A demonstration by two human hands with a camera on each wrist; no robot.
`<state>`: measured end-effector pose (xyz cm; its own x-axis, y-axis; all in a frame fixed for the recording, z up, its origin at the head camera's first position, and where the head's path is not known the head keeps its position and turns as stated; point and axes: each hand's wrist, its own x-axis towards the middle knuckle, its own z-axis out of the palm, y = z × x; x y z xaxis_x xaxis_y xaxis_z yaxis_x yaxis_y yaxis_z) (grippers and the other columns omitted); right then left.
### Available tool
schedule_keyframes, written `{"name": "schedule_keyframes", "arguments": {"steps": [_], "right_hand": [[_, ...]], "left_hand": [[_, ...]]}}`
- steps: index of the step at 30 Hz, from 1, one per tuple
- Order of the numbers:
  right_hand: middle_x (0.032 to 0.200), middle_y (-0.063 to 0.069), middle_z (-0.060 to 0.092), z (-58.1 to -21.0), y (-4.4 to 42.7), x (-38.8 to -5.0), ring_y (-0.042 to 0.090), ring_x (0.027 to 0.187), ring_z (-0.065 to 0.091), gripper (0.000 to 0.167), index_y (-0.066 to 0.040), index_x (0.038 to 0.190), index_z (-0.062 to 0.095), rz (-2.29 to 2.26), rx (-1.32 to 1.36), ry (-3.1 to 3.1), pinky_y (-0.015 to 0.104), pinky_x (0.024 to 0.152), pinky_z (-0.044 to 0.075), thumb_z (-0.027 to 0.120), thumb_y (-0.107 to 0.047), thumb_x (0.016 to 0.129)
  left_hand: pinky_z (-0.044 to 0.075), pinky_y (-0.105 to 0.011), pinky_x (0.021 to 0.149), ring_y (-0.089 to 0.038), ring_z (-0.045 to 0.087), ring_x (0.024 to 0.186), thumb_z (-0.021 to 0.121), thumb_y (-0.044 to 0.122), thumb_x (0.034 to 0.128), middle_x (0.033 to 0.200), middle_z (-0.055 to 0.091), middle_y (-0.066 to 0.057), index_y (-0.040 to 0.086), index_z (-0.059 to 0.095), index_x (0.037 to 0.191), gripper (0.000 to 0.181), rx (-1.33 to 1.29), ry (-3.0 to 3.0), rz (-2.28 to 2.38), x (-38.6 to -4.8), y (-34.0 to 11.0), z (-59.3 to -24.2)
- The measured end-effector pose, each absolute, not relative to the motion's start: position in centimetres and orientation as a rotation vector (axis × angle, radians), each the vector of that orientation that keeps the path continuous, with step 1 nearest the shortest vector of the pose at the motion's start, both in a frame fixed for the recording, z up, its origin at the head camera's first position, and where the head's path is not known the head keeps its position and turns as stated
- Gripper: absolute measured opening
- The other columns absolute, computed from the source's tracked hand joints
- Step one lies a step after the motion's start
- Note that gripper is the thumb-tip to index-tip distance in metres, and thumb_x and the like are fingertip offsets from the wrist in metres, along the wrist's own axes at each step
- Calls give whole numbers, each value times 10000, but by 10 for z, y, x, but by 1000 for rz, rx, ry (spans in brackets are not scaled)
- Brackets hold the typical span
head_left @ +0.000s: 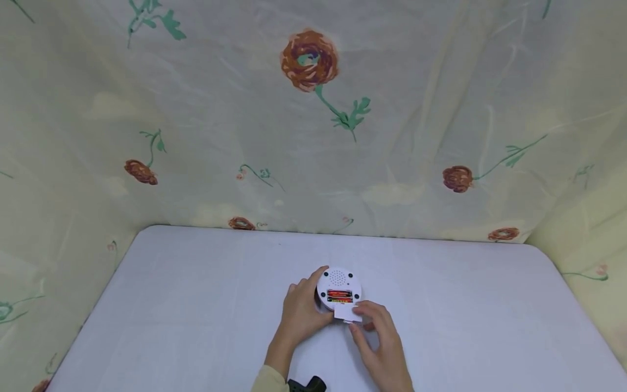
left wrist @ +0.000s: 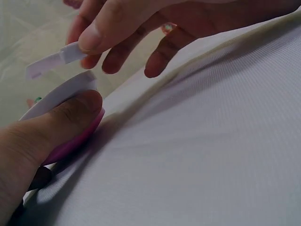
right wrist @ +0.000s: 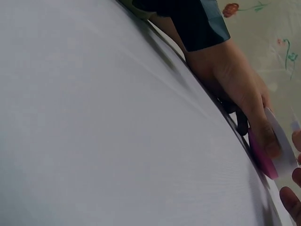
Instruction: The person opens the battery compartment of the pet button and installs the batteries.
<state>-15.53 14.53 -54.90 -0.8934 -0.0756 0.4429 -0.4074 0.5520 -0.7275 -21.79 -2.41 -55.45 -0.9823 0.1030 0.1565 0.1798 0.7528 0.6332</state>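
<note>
A round white device with a speaker grille and small dark feet faces up in the head view. Its battery compartment is uncovered and shows red batteries. My left hand grips the device by its left side, the thumb along the near edge. The left wrist view shows a pink underside below the white rim. In my right hand a small white battery cover is pinched between thumb and fingers. The left wrist view shows this cover held just above the device, apart from it.
A white-covered table lies under both hands. Flower-patterned cloth hangs behind it and at both sides. A black object sits by the left wrist at the bottom of the head view.
</note>
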Motion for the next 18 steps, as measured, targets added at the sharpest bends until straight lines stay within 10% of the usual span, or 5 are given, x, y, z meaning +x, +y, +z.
{"name": "schedule_keyframes", "arguments": {"steps": [18], "right_hand": [[1225,20,578,-554,140,-179,97,1085,467,346,-150,1141,641,1138,447,-2342,144,764,423,707,-45,818]], "left_hand": [[368,-280,805,-146,592,971,747,684,596,1211,642,14,252,383,1431,1008,-316,-2785,-1032,-218,-29,-553]]}}
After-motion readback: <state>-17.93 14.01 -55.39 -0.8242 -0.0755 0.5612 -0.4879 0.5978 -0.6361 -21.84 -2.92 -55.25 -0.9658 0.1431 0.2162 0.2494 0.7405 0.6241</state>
